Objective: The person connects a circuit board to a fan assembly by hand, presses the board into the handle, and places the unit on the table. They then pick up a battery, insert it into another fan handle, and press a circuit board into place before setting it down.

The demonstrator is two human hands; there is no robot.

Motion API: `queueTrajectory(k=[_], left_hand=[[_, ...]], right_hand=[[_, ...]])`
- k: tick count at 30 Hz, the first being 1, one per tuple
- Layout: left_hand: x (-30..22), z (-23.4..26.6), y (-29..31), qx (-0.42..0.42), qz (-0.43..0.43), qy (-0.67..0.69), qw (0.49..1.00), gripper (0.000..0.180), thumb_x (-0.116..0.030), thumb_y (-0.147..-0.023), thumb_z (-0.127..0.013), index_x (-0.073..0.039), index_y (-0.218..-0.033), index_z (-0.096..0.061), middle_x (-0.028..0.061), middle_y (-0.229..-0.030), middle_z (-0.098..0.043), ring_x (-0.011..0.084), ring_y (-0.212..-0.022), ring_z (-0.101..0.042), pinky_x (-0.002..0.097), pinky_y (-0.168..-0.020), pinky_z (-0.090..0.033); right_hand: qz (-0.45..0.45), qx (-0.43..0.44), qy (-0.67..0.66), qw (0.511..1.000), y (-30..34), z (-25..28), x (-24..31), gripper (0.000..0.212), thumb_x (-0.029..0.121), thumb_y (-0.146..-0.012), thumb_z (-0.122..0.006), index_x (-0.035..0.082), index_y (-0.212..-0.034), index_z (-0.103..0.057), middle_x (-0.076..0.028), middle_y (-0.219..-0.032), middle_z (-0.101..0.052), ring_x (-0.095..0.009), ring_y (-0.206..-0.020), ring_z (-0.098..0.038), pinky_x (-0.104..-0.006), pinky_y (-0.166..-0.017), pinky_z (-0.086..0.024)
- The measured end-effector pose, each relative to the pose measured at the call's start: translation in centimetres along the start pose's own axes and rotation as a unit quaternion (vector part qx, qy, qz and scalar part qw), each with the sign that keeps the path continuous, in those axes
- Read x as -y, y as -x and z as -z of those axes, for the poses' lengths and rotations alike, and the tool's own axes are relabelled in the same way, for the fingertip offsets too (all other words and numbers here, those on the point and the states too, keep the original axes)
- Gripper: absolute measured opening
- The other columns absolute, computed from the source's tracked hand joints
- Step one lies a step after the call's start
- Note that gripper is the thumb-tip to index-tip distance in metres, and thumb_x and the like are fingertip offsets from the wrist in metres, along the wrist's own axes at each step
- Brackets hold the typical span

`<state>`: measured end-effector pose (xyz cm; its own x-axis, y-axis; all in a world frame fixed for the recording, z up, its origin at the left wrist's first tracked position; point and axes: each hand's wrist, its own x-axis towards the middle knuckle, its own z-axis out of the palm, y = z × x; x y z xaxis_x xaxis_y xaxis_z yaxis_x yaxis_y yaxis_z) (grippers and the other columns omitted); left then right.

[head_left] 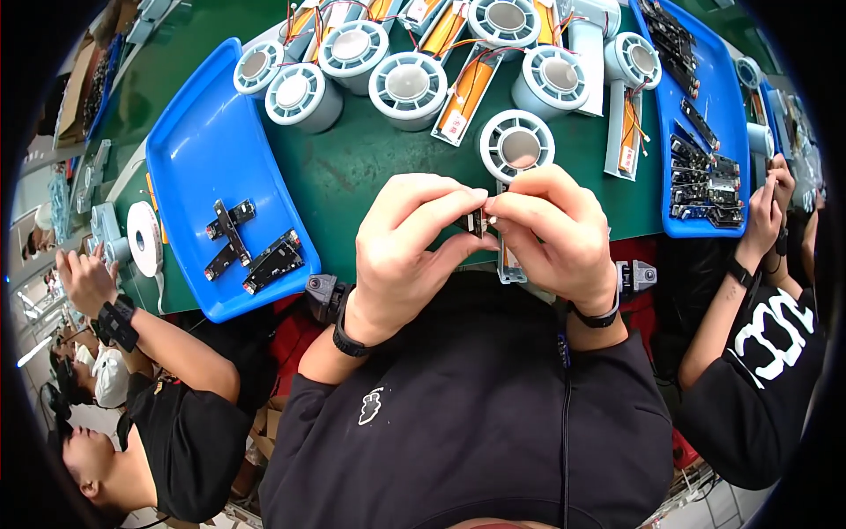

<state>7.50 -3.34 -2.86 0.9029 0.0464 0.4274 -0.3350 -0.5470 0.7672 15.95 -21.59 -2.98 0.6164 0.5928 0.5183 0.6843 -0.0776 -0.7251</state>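
Note:
My left hand (397, 242) is closed, its thumb and fingers pinching a small dark circuit board (476, 222), mostly covered by the fingertips. Close against it, my right hand (560, 234) is closed on a small white connector (493, 220) at the board's edge. Whether the two are joined I cannot tell. Beneath both hands lies a pale blue housing (487, 145) with a round, spoked head and a silver disc in its middle. Its long trough-like handle (509, 269) points toward me, partly hidden by my hands.
Several similar housings (408, 93) with orange batteries (464, 99) and thin wires crowd the green table's (352, 167) far side. Blue trays with circuit boards stand left (194, 150) and right (648, 53). A white tape roll (144, 238) is at left. People work on both sides.

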Motion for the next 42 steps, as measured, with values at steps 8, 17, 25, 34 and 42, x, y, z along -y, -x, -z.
queueTrajectory(k=[8,17,25,34,42], left_hand=[[-1.0,0.4,-0.5,0.05,-0.009,0.002,0.999,0.048,0.009,-0.066,-0.086,-0.002,-0.111,-0.073,0.0115,-0.109,-0.069,0.0257,-0.096,-0.069,0.0346,-0.081,-0.058],[-1.0,0.4,-2.0,0.045,-0.037,-0.024,0.998,0.047,0.007,-0.061,-0.085,-0.002,-0.106,-0.074,0.0096,-0.103,-0.071,0.0278,-0.093,-0.069,0.0361,-0.078,-0.057],[-0.9,0.1,-1.8,0.037,-0.036,-0.017,0.999,0.046,0.007,-0.062,-0.084,-0.003,-0.106,-0.075,0.0096,-0.103,-0.072,0.0279,-0.093,-0.069,0.0362,-0.078,-0.057],[-0.8,-0.7,-1.8,0.019,-0.052,-0.009,0.998,0.044,0.003,-0.062,-0.086,-0.004,-0.104,-0.076,0.0077,-0.099,-0.072,0.0266,-0.089,-0.068,0.0357,-0.076,-0.055],[-1.1,-1.6,-1.1,-0.008,-0.111,-0.089,0.99,0.042,0.004,-0.065,-0.087,-0.004,-0.104,-0.076,0.0101,-0.099,-0.071,0.0273,-0.088,-0.067,0.0345,-0.077,-0.056]], right_hand=[[-0.055,-0.017,-0.042,0.997,0.8,0.3,-0.1,0.023,-0.01,-0.077,-0.073,0.0,-0.098,-0.072,-0.013,-0.092,-0.069,-0.024,-0.065,-0.068,-0.0314,-0.056,-0.053],[0.021,-0.011,0.0,1.0,0.5,0.3,-0.5,0.025,-0.007,-0.072,-0.074,-0.001,-0.096,-0.069,-0.014,-0.091,-0.071,-0.025,-0.063,-0.067,-0.0324,-0.053,-0.051],[0.029,0.007,0.098,0.995,0.5,0.6,0.4,0.025,-0.005,-0.07,-0.073,0.0,-0.093,-0.068,-0.011,-0.09,-0.072,-0.025,-0.062,-0.067,-0.0335,-0.052,-0.051],[0.005,-0.001,-0.023,1.0,1.3,0.7,-0.2,0.02,-0.007,-0.078,-0.072,-0.003,-0.097,-0.068,-0.014,-0.088,-0.073,-0.025,-0.062,-0.068,-0.0317,-0.056,-0.053],[-0.056,-0.08,-0.043,0.994,2.1,-0.3,1.5,0.017,-0.003,-0.085,-0.073,-0.005,-0.101,-0.069,-0.017,-0.097,-0.074,-0.03,-0.073,-0.074,-0.0332,-0.061,-0.057]])
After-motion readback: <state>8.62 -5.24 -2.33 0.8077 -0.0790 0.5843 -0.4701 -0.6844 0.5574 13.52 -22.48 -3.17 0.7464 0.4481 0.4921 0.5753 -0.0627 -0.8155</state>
